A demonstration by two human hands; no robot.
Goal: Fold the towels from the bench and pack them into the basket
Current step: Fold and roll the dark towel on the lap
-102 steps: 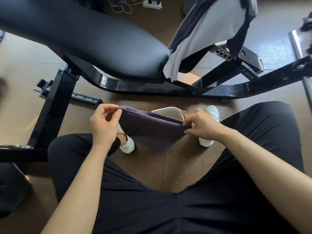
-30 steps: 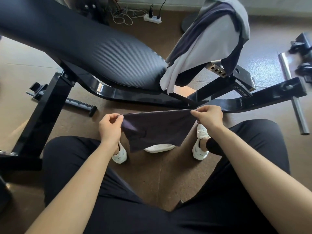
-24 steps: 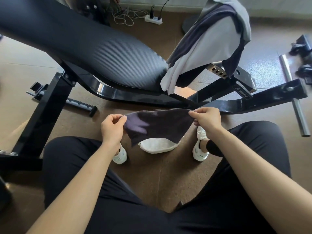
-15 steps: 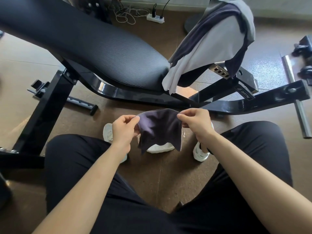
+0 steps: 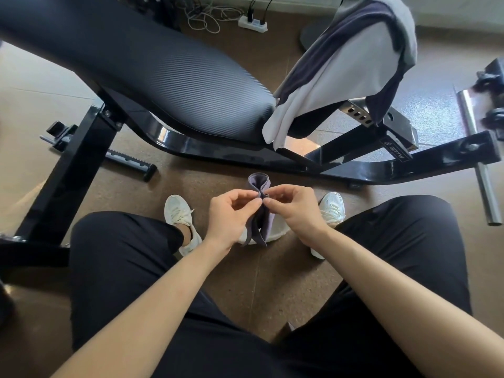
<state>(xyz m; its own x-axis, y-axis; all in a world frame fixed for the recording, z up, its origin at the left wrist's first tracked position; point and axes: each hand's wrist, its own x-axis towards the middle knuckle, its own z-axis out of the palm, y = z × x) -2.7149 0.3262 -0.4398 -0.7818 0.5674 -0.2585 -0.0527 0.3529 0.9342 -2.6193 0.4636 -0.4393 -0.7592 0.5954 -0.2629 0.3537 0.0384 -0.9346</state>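
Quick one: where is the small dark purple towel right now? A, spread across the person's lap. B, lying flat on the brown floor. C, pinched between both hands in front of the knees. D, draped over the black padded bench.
C: the left hand and the right hand meet and both pinch the small dark purple towel near its top, and the rest of it hangs down between them.
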